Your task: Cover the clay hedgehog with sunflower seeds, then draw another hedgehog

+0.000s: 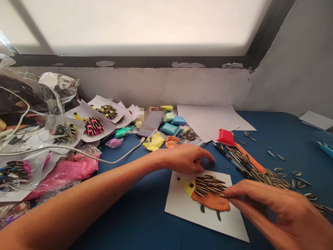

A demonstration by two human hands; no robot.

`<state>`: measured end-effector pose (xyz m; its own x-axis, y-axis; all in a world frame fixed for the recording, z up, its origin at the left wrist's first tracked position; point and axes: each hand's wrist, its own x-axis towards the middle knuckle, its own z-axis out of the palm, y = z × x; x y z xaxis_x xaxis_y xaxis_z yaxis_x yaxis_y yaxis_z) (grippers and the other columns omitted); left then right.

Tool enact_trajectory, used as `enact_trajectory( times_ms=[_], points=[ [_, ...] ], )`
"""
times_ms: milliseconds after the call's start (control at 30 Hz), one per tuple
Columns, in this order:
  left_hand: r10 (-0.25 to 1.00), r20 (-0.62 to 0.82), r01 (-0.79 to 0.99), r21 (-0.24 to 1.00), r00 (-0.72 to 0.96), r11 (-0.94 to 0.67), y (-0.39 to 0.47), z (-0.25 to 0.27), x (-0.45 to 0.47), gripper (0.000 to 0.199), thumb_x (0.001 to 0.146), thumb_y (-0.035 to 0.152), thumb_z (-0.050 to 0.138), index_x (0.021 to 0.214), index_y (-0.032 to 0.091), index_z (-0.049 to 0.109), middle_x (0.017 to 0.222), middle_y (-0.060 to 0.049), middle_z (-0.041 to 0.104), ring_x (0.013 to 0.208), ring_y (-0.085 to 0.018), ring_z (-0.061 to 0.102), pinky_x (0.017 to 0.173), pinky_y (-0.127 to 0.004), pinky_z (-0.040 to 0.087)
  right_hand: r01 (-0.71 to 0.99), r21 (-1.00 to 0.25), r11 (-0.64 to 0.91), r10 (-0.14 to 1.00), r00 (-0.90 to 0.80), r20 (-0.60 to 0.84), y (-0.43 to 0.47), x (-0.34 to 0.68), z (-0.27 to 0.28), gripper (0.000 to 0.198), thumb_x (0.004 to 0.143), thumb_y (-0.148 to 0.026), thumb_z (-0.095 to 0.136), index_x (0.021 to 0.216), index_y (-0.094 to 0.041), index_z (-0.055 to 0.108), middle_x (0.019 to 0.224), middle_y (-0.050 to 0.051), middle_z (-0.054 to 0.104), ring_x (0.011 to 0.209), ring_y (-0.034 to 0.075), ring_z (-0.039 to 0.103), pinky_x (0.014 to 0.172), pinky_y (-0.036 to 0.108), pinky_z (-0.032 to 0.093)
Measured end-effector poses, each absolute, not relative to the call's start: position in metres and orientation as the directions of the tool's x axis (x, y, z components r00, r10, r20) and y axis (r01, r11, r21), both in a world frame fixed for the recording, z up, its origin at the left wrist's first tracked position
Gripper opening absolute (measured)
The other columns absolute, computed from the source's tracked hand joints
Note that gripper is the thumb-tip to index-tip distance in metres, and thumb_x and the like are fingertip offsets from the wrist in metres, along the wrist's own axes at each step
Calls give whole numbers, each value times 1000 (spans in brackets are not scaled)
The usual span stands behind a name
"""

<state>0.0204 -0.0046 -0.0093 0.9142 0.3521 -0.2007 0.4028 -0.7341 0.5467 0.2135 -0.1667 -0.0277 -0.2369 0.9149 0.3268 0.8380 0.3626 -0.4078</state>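
Note:
A hedgehog picture lies on a white paper sheet (pixel 179 205), with an orange clay body (pixel 212 202), a yellow clay head (pixel 189 187) and dark feet. Striped sunflower seeds (pixel 209 184) stick out of the upper body like spines. At the body's right edge, my right hand (pixel 283 211) pinches a sunflower seed (pixel 224 195) between thumb and index finger; the seed is mostly covered by the fingertips. My left hand (pixel 186 158) rests at the sheet's top edge, index finger stretched out and the others loosely bent, holding nothing.
Loose sunflower seeds (pixel 278 175) lie on the right, near an orange-handled tool (pixel 251 158) and a red clay pack (pixel 225 137). Blank paper (pixel 208 118) and clay packs (pixel 170 129) sit behind. Finished seed hedgehogs (pixel 93 126), plastic bags and a white cable (pixel 104 160) crowd the left.

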Motion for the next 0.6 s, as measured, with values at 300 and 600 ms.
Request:
enact_trajectory(
  times_ms=[300, 600],
  points=[
    [349, -190, 393, 561, 918, -728, -3, -12, 20, 48, 90, 20, 56, 138, 20, 60, 82, 0, 65, 71, -13, 55, 62, -26, 37, 890, -301, 344, 891, -208, 404, -171, 203, -43, 32, 99, -47, 49, 87, -28, 72, 77, 4, 69, 68, 17, 68, 57, 24, 52],
    [354, -199, 401, 577, 914, -712, -3, -12, 20, 47, 91, 20, 58, 137, 21, 61, 83, 0, 66, 72, -13, 56, 67, -26, 40, 902, -298, 311, 892, -169, 419, -170, 198, -46, 40, 98, -55, 46, 87, -27, 74, 70, 4, 68, 65, 18, 68, 55, 26, 52]
  ],
)
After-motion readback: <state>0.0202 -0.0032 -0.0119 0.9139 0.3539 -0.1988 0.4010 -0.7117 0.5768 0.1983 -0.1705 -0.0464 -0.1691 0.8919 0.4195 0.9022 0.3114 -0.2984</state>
